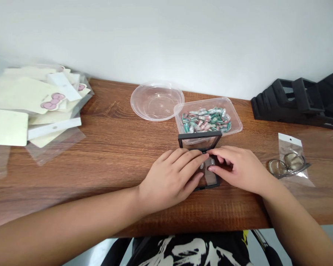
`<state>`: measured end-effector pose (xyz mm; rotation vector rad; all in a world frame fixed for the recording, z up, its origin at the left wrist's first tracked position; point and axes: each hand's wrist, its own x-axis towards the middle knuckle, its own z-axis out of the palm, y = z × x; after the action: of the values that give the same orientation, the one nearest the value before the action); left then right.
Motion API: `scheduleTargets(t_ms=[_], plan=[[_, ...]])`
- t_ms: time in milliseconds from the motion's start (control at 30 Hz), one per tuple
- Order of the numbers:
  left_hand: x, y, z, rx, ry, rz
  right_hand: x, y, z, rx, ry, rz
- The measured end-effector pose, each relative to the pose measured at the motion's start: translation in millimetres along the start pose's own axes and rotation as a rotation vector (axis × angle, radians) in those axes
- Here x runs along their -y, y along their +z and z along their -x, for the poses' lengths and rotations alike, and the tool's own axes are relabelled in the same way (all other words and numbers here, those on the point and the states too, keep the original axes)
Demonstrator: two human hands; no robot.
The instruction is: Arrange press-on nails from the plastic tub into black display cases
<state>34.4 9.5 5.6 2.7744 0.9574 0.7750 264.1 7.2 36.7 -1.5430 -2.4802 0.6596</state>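
A black-framed display case (211, 180) with clear film panes stands open before me, its lid (201, 135) raised at the back. Two small glossy pieces, like false nails (212, 161), lie on the film of the lower half. My left hand (176, 179) lies over the left side of the case with fingers stretched out, hiding part of it. On the other side, my right hand (238, 168) has index finger and thumb apart, their tips touching the case around one nail. Behind the lid, a clear plastic tub (235, 123) holds many green, pink and silver nails.
A round clear lid (155, 99) lies partly against the tub. At left are piled cream cards with bow prints (33, 92) and clear bags (55, 144). Stacked black cases (291, 98) stand at back right, with glasses (287, 167) on a clear bag (291, 142) nearer.
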Motion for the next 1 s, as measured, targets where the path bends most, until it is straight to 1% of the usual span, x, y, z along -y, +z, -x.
scheduleTargets(t_ms=[100,167,267,333,433,600,733,900,1000], plan=[[-5,-5.6,3,-0.060,0.048,0.007,-4,-3,0,0.038,0.017,-0.064],[-8,-8.1,5,-0.074,0.149,0.055,-5,-3,0,0.040,0.015,-0.086],[-10,-7.6,7,-0.009,0.322,0.160,-7,-1,-1,0.030,0.011,-0.117],[-11,-5.3,7,0.035,0.385,0.186,-8,1,-2,0.019,-0.003,-0.131],[-11,-2.3,7,0.035,0.413,0.180,-8,4,-4,-0.009,-0.033,-0.138],[-11,0.4,7,0.017,0.397,0.156,-7,6,-5,-0.079,-0.036,-0.119],[-12,5.7,11,0.077,0.397,0.125,-3,6,-4,-0.087,-0.030,-0.085],[-12,9.8,16,0.174,0.419,0.050,-1,4,-2,-0.077,-0.016,-0.118],[-13,9.0,17,0.190,0.441,0.009,-2,2,-1,-0.073,-0.026,-0.133]])
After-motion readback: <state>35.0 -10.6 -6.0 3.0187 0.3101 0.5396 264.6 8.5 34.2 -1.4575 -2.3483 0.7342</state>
